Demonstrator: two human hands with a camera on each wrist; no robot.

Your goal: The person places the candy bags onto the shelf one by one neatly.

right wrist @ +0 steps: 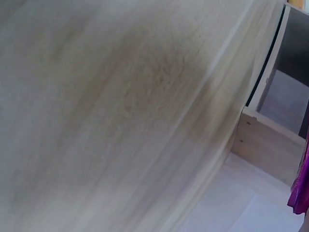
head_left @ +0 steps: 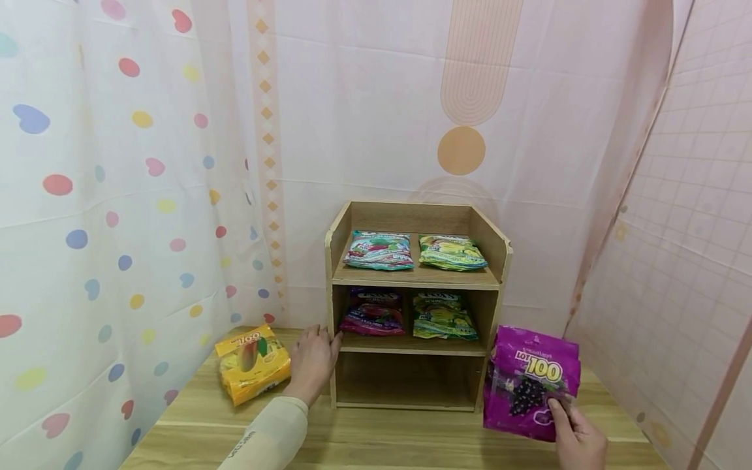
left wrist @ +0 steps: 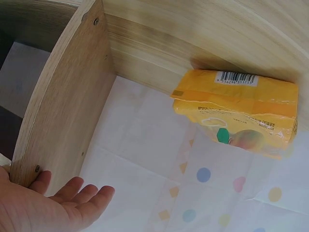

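In the head view my right hand (head_left: 578, 438) pinches a purple bag of candy (head_left: 531, 385) by its lower edge, thumb in front. The bag hangs upright beside the right side of a wooden shelf (head_left: 411, 285); in the right wrist view only a sliver of the purple bag (right wrist: 300, 188) shows. My left hand (head_left: 314, 362) is at the shelf's left side panel, fingers extended. The left wrist view shows the left hand (left wrist: 63, 200) against the panel's edge, holding nothing. Left of that hand, a yellow bag of candy (head_left: 254, 363) with a mango picture rests on the table.
The top tier holds a teal-and-red bag (head_left: 380, 250) and a yellow-green bag (head_left: 452, 252). On the middle tier lie a dark purple-red bag (head_left: 373, 313) and another green-yellow bag (head_left: 443, 316). Patterned curtains (head_left: 364, 130) surround the wooden table (head_left: 399, 444).
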